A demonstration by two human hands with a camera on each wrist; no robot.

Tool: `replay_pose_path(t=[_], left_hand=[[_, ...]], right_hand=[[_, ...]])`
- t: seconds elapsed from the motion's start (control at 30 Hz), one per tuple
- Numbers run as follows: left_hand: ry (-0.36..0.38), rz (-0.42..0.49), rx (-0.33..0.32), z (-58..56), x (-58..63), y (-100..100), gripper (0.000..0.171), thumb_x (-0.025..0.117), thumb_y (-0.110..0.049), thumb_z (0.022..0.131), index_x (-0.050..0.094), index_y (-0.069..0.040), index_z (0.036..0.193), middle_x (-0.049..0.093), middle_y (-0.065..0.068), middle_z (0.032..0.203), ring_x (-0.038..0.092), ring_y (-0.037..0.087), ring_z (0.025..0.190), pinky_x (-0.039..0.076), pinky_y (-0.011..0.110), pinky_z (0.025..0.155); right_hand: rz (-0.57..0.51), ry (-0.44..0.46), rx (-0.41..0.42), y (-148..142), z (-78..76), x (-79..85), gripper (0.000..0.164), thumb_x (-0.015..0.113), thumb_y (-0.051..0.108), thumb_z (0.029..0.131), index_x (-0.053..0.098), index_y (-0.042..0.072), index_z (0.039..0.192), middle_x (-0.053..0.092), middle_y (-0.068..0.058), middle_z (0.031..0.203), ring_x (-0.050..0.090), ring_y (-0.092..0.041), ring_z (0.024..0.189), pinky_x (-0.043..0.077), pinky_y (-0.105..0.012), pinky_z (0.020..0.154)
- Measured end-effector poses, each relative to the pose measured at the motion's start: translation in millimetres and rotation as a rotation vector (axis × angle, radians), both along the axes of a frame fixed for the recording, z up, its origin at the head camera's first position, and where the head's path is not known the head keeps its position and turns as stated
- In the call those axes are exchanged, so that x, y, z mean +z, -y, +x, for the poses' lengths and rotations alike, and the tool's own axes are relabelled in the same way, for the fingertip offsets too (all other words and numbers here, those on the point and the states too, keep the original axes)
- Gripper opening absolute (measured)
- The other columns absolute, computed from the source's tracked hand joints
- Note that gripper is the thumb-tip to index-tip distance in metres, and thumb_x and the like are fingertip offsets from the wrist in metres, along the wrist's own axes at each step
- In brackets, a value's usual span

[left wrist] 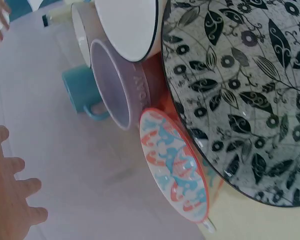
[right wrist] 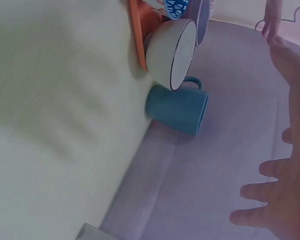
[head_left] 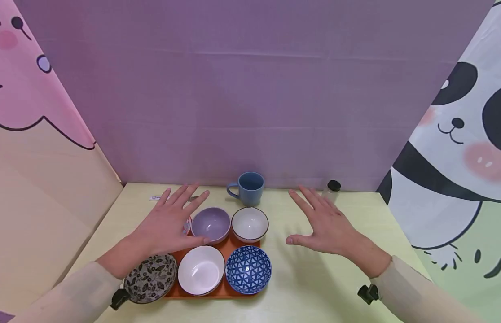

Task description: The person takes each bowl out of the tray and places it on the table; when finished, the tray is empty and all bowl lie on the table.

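My left hand point(head_left: 165, 224), fingers spread and holding nothing, hovers over the left part of an orange tray point(head_left: 186, 291). Fingers also spread, my right hand point(head_left: 327, 224) hangs over the table to the right of the tray. On the tray stand a purple bowl point(head_left: 211, 224), a white bowl with a dark rim point(head_left: 249, 224), a wider white bowl point(head_left: 201, 270), a blue triangle-patterned bowl point(head_left: 248, 270) and a black-and-grey floral bowl point(head_left: 150, 278). Mostly hidden under my left hand in the head view, a red-rimmed patterned bowl point(left wrist: 174, 165) shows in the left wrist view.
Behind the tray stands a blue mug point(head_left: 251, 188), its handle to the left. A clear jar with a black lid point(head_left: 333, 185) is at the back right, partly behind my right hand. A small white-handled item point(head_left: 155, 198) lies at the back left. A purple backdrop point(head_left: 250, 112) rises behind the table.
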State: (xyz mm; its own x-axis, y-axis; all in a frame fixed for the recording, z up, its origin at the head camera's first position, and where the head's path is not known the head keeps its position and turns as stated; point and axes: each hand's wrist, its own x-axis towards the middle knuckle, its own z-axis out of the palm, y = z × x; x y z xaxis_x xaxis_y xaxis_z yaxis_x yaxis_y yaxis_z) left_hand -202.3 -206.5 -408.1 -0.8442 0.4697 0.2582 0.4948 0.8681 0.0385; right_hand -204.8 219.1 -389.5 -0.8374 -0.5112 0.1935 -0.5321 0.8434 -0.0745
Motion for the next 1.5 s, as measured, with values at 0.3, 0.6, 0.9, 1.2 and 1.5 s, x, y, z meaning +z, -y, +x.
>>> replay_pose_path(t=[0.3,0.6,0.9,1.2,1.5], left_hand=[[0.066,0.153,0.088,-1.3,-8.7,36,0.105,0.066,-0.073,0.083,0.025,-0.022,0.164,0.026,0.017,0.168,0.042,0.047,0.143,0.031,0.07,0.115],[0.266,0.331,0.199,3.0,-22.0,85,0.099,0.062,-0.061,0.094,0.011,-0.017,0.166,0.03,0.026,0.163,0.045,0.053,0.137,0.043,0.075,0.098],[0.464,0.546,0.223,11.8,-52.9,117,0.089,0.056,-0.047,0.102,0.006,-0.009,0.165,0.03,0.034,0.158,0.053,0.057,0.128,0.05,0.071,0.092],[0.592,0.716,0.115,22.1,-79.9,134,0.083,0.056,-0.026,0.104,0.003,-0.006,0.165,0.034,0.035,0.155,0.059,0.05,0.124,0.055,0.052,0.094],[0.654,0.803,0.07,26.8,-94.2,142,0.086,0.064,-0.016,0.1,0.008,-0.002,0.164,0.036,0.037,0.153,0.065,0.03,0.119,0.055,0.023,0.087]], right_hand=[[-0.279,0.184,-0.04,12,-11.1,-12.9,0.107,0.062,0.081,0.081,0.019,0.03,0.165,0.029,0.0,0.168,0.045,-0.031,0.146,0.05,-0.061,0.103],[-0.537,0.348,-0.055,28,-27.7,-37.6,0.1,0.074,0.063,0.084,0.024,0.029,0.164,0.043,-0.008,0.16,0.063,-0.035,0.127,0.057,-0.056,0.095],[-0.67,0.45,-0.144,46,-37.8,-64.9,0.096,0.079,0.055,0.085,0.029,0.027,0.162,0.048,-0.012,0.156,0.066,-0.037,0.121,0.059,-0.051,0.093],[-0.757,0.543,-0.18,57,-36.8,-94.3,0.09,0.079,0.047,0.088,0.032,0.019,0.16,0.051,-0.019,0.151,0.07,-0.035,0.114,0.062,-0.048,0.087],[-0.856,0.693,-0.124,65,-41.6,-108.1,0.084,0.077,0.039,0.092,0.031,0.022,0.16,0.048,-0.024,0.152,0.069,-0.036,0.116,0.064,-0.045,0.077]])
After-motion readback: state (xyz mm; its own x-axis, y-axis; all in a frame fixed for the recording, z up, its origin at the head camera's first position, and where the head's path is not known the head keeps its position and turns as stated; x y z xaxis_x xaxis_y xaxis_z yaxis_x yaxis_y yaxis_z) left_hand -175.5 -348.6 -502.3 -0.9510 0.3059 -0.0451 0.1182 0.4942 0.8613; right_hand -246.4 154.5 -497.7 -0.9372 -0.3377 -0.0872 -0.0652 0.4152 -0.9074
